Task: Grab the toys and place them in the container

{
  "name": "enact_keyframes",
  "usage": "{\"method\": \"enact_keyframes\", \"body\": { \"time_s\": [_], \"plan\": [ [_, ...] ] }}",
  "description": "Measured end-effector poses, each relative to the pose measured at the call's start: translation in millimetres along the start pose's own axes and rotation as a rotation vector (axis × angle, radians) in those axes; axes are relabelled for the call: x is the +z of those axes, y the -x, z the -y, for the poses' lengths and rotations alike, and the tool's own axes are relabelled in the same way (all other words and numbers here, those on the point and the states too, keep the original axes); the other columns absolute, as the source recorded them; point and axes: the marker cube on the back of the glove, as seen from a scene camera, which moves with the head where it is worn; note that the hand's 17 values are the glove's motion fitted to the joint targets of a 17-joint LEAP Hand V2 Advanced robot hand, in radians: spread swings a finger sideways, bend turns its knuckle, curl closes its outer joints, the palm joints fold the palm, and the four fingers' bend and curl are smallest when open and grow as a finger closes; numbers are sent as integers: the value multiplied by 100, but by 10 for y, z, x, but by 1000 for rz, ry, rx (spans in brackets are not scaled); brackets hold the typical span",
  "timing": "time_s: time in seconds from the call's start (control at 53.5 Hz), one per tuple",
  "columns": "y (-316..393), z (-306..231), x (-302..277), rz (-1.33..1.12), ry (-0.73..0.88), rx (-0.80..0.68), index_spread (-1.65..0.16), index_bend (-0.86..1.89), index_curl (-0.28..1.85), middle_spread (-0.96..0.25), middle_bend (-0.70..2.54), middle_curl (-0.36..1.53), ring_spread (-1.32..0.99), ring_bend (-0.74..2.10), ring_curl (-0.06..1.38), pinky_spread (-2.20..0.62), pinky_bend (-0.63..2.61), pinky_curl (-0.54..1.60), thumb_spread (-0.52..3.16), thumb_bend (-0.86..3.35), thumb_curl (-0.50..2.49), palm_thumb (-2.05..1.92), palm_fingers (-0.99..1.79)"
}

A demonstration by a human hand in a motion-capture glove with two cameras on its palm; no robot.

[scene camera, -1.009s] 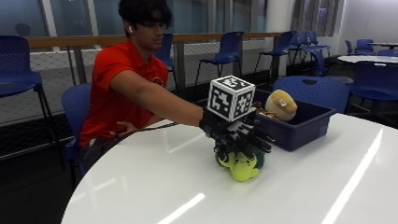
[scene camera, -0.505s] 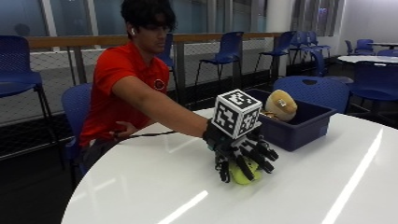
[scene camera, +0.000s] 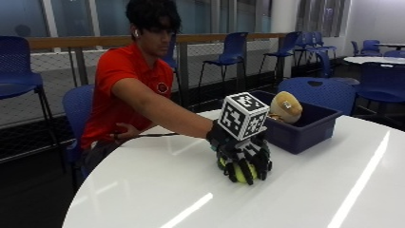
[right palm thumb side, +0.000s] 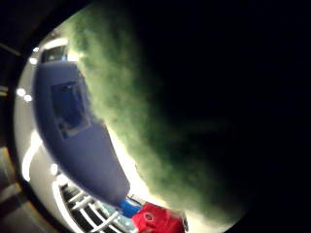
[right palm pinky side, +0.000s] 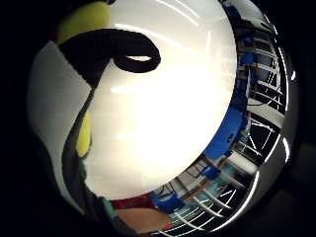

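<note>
1. White glossy round table under everything; it shows window glare streaks, and in the little-finger palm view it fills most of the frame.
2. Room behind: blue chairs, a wooden rail with mesh fence, more white tables far right.
3. I sit at the far-left side in a red shirt, right arm reaching across the table.
4. My gloved right hand is down on the table near the middle, fingers curled around a yellow-green toy, grasping it.
5. Toy looks fuzzy and rounded, yellow-green; mostly covered by my fingers, so exact shape unclear. The thumb-side palm view is largely filled by its green fuzz; a yellow patch of it shows beside my strap in the other palm view.
6. Toy sits on the table just left and near of the blue container, apart from it.
7. Container is dark blue, rectangular, with a tan toy sticking up inside.
8. My left hand is bare, at the far-left table edge.
</note>
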Motion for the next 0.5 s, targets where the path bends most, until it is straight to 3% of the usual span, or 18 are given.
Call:
{"method": "enact_keyframes", "body": {
  "time_s": [0.131, 0.243, 0.299, 0.318, 0.392, 0.505],
  "plan": [
    [75, -58, -6, -34, -40, 2, -41, 38, 33, -23, 34, 32, -6, 35, 35, -8, 94, 26, 130, 3, 36, 17, 38],
    [168, -103, 1, -85, -142, -13, -40, 23, 32, -31, 41, 36, -23, 55, 40, -30, 106, 31, 133, 14, 44, 38, 75],
    [194, -116, 6, -115, -217, -33, -39, 19, 32, -34, 42, 38, -31, 59, 41, -35, 107, 32, 129, 16, 47, 45, 82],
    [195, -118, 6, -123, -237, -38, -39, 18, 32, -34, 40, 38, -31, 57, 41, -35, 104, 31, 131, 15, 46, 42, 73],
    [191, -135, 9, -137, -303, -62, -39, 23, 34, -38, 49, 41, -41, 66, 44, -40, 101, 32, 117, 18, 55, 55, 104],
    [137, -159, -13, -87, -295, -64, -39, 29, 40, -42, 54, 46, -46, 73, 49, -43, 98, 34, 103, 17, 62, 61, 115]
  ]
}}
